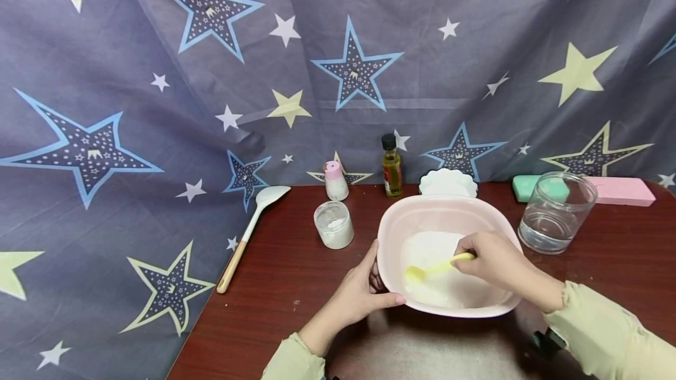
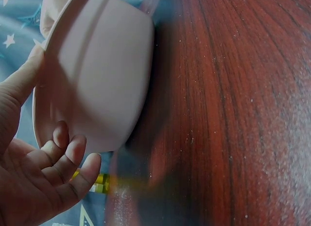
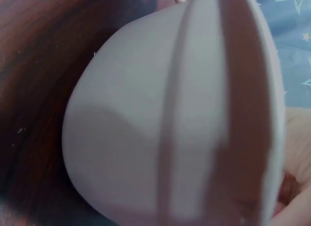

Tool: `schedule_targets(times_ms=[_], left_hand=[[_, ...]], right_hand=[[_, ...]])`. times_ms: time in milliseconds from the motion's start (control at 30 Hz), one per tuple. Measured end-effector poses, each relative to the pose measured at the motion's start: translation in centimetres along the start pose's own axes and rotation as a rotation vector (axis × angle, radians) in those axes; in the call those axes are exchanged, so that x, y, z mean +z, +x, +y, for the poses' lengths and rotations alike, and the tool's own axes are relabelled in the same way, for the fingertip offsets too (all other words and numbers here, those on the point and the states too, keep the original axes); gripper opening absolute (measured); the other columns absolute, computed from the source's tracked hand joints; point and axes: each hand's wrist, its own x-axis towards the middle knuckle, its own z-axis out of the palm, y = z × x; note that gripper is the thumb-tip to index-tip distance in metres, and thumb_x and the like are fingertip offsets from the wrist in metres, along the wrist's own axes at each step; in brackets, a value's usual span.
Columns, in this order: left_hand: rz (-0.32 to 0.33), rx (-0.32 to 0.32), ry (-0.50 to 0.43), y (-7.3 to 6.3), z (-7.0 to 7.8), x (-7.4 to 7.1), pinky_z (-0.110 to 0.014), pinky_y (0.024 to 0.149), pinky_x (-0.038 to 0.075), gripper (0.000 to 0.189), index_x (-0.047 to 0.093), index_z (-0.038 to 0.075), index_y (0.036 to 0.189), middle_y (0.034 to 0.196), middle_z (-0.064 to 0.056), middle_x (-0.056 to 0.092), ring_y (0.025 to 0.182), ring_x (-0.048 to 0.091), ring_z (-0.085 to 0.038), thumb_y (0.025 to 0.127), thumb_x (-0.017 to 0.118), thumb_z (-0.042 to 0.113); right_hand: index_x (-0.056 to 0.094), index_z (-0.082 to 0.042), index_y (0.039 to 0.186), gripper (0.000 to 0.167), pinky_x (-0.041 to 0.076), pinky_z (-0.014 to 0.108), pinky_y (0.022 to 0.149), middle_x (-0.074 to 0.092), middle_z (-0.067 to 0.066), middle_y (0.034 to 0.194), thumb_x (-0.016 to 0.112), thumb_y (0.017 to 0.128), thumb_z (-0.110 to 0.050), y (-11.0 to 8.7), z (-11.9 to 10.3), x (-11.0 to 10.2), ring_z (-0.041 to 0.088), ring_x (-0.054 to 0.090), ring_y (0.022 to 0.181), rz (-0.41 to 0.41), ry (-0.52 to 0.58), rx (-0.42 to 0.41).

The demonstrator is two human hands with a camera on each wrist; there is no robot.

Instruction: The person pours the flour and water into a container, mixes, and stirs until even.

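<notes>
A pale pink basin [image 1: 388, 233] stands on the table with white powder [image 1: 430, 245] spread over its bottom. My left hand [image 1: 355, 293] grips the basin's left side. In the left wrist view its thumb [image 2: 30, 73] lies along the rim, and the other fingers curl beneath the edge against the outer wall. Inside the basin, my right hand [image 1: 488, 258] pinches the handle of a yellow spoon [image 1: 438, 267], whose bowl dips into the powder on the left. From the right wrist, the basin's outer wall [image 3: 131, 109] fills most of the view and hides the spoon.
Behind the basin are a scalloped white dish [image 1: 448, 183], an oil bottle [image 1: 392, 168] and a pink-capped shaker [image 1: 335, 180]. A jar of white powder [image 1: 335, 226] and a long-handled ladle [image 1: 248, 233] lie left. Right stand a water glass [image 1: 549, 224], green block [image 1: 523, 187] and pink block [image 1: 623, 190].
</notes>
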Motion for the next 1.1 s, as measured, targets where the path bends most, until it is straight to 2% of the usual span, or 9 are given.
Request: schedule_targets(times_ms=[200,333,600,867,1100], left_hand=[[-0.001,0.0,0.004,0.0,0.0,0.0,-0.025,0.067,0.053,0.11,0.014,0.004,0.156,0.081,0.004,0.062,0.07,0.06,-0.008,0.075,0.086,0.025],[0.0,0.002,0.01,-0.1,0.0,0.0,-0.026,0.067,0.054,0.11,0.015,0.004,0.156,0.082,0.001,0.063,0.071,0.061,-0.011,0.075,0.087,0.025],[0.003,0.006,0.017,0.0,0.0,0.0,-0.026,0.067,0.054,0.11,0.015,0.004,0.155,0.082,-0.004,0.064,0.071,0.062,-0.015,0.074,0.087,0.025],[0.005,0.02,0.012,0.0,-0.1,0.0,-0.027,0.067,0.054,0.11,0.016,0.004,0.155,0.081,-0.001,0.063,0.07,0.062,-0.013,0.074,0.087,0.024],[0.007,0.014,0.004,0.0,-0.1,0.0,-0.027,0.068,0.054,0.11,0.016,0.003,0.155,0.081,0.003,0.062,0.071,0.062,-0.013,0.074,0.087,0.024]], right_hand=[[0.063,-0.021,0.062,0.021,0.038,0.025,0.055,0.052,-0.017,0.056,0.075,0.075,-0.01,0.9,0.2,0.4,0.004,0.043,0.058,0.055,-0.022,0.02],[0.063,-0.019,0.062,0.02,0.039,0.029,0.055,0.052,-0.015,0.056,0.075,0.077,-0.012,1.3,0.4,0.4,0.006,0.043,0.056,0.084,-0.077,0.057],[0.06,-0.019,0.061,0.02,0.033,0.031,0.052,0.042,-0.01,0.052,0.07,0.077,-0.013,1.3,0.8,-0.3,0.014,0.039,0.055,0.124,-0.158,0.155],[0.063,-0.018,0.064,0.013,0.036,0.035,0.049,0.048,-0.007,0.055,0.069,0.074,-0.012,0.4,1.6,-2.1,0.018,0.043,0.053,0.122,-0.189,0.206],[0.064,-0.016,0.065,0.013,0.034,0.032,0.049,0.049,-0.006,0.057,0.068,0.075,-0.01,-0.3,2.1,-3.7,0.017,0.042,0.055,0.066,-0.219,0.23]])
